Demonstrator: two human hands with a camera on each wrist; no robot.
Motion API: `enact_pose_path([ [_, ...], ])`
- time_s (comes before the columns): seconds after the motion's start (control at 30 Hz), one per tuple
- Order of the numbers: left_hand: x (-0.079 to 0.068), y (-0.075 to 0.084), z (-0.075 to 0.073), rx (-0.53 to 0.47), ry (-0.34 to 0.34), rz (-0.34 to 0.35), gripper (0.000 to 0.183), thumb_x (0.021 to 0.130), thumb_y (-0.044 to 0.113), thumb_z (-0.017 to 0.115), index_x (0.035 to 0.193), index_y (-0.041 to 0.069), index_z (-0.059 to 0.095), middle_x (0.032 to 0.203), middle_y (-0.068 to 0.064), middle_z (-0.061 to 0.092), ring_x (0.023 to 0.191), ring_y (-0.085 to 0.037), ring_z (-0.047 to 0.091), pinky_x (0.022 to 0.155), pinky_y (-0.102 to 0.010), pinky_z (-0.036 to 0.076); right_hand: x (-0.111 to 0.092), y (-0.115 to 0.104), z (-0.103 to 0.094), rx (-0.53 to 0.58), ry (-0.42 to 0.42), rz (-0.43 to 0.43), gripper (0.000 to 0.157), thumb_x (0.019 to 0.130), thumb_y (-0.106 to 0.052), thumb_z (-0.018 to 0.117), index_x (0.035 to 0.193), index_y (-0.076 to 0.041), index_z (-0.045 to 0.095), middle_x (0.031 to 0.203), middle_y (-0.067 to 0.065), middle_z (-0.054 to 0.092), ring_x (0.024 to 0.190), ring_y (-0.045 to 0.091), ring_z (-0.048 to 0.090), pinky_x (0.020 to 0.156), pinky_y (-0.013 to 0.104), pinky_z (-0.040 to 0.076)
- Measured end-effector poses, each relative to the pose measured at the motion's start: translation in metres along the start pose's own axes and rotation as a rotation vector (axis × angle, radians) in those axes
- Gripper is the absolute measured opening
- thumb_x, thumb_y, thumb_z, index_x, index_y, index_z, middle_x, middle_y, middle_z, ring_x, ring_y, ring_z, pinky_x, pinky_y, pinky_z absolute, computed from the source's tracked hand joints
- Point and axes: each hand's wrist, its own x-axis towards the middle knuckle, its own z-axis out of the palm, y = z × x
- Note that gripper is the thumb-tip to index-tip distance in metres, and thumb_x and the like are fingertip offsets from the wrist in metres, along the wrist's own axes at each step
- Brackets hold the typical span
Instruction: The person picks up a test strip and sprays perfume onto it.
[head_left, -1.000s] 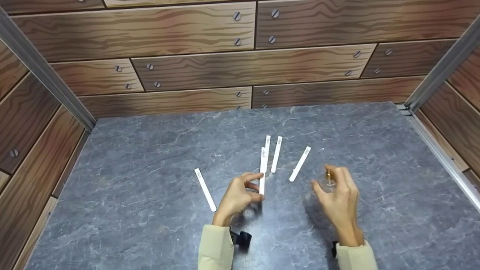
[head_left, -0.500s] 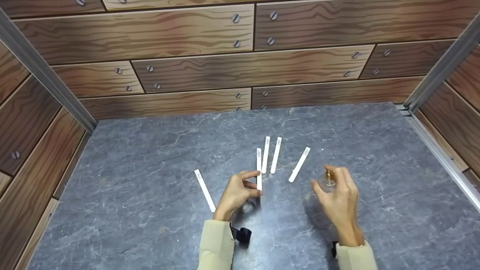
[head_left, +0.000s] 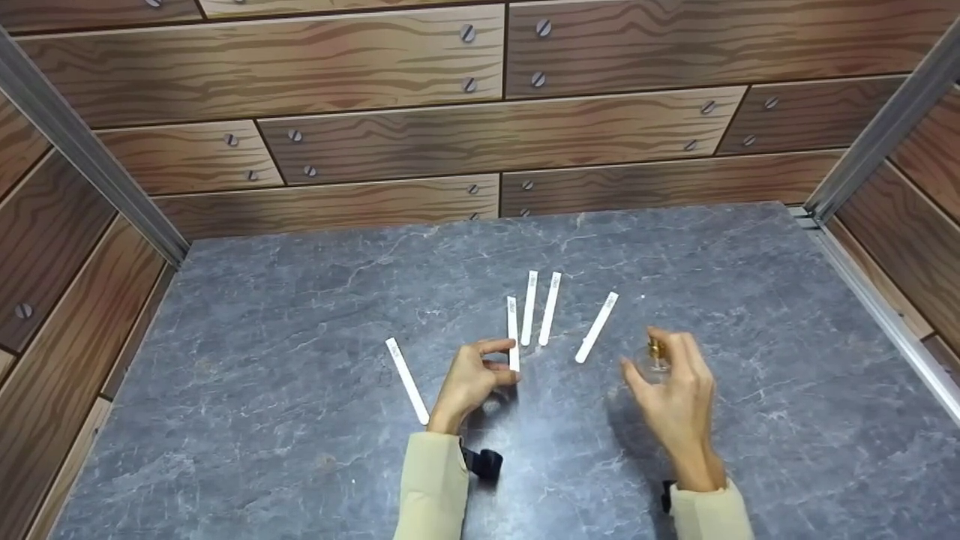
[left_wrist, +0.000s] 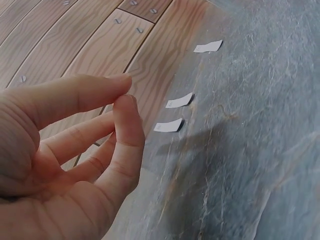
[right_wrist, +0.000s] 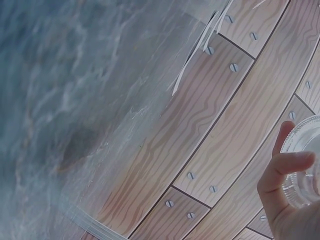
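In the head view my left hand (head_left: 471, 379) has thumb and index finger at a narrow white paper strip (head_left: 512, 319), holding it near its lower end. The strip has small dark print at its far end. In the left wrist view the curled fingers (left_wrist: 127, 130) hide it. On the right, my right hand (head_left: 679, 386) grips a clear glass perfume bottle (head_left: 657, 352) with a gold top. The right wrist view shows fingers (right_wrist: 280, 175) curled around the bottle's ribbed glass (right_wrist: 300, 187).
Three more paper strips lie right of the left hand: one closest (head_left: 529, 307), a middle one (head_left: 550, 309) and a slanted one (head_left: 597, 328). Another strip (head_left: 407, 381) lies beside the left wrist. A wood-patterned wall (head_left: 390, 150) bounds the grey marbled tabletop (head_left: 300, 315).
My left hand has shifted slightly left and away from me with its strip, which no longer overlaps the neighbouring one. My right hand and the perfume bottle have stayed almost in place.
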Motion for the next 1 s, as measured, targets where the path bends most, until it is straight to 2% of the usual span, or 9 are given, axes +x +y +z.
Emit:
enact_pose_path([
  [0.17,0.002,-0.001,0.0,0.001,0.009,-0.016,0.05,0.079,-0.017,0.068,0.129,-0.014,0.061,0.11,-0.025,0.07,0.079,-0.022,0.072,0.066,-0.031,0.059,0.0,0.0,0.001,0.006,0.0,-0.006,0.048,0.062,0.007,0.087,0.104,0.005,0.066,0.086,0.015,0.063,0.072,0.028,0.059,0.071,0.019,0.045],
  [0.33,0.006,-0.002,-0.001,0.028,0.033,-0.016,0.046,0.08,-0.012,0.07,0.126,-0.012,0.064,0.1,-0.013,0.069,0.066,-0.012,0.064,0.059,-0.027,0.055,0.0,0.0,0.001,0.004,-0.005,-0.004,0.048,0.062,0.006,0.088,0.105,0.005,0.065,0.086,0.015,0.063,0.072,0.028,0.059,0.07,0.019,0.046],
  [0.6,0.01,-0.005,0.001,0.017,0.054,0.004,0.043,0.078,-0.013,0.07,0.121,-0.016,0.065,0.089,-0.007,0.064,0.06,-0.007,0.057,0.057,-0.023,0.053,-0.001,-0.001,0.001,0.007,-0.006,0.023,0.047,0.063,0.006,0.087,0.105,0.005,0.065,0.088,0.015,0.063,0.073,0.028,0.06,0.072,0.021,0.046],
  [0.8,0.015,-0.006,0.001,0.031,0.076,0.013,0.036,0.08,-0.013,0.07,0.116,-0.015,0.068,0.08,-0.002,0.06,0.055,-0.007,0.051,0.051,-0.019,0.046,-0.001,-0.002,0.001,0.006,-0.005,0.021,0.047,0.063,0.006,0.087,0.104,0.005,0.065,0.088,0.015,0.064,0.074,0.028,0.06,0.072,0.02,0.046],
  [1.0,0.018,-0.005,0.004,0.089,0.145,0.01,0.019,0.084,-0.008,0.069,0.103,-0.009,0.073,0.072,0.002,0.059,0.049,-0.005,0.046,0.043,-0.016,0.037,-0.001,-0.001,0.0,0.007,0.0,0.013,0.048,0.063,0.005,0.088,0.105,0.005,0.065,0.087,0.015,0.063,0.074,0.028,0.06,0.072,0.019,0.046],
])
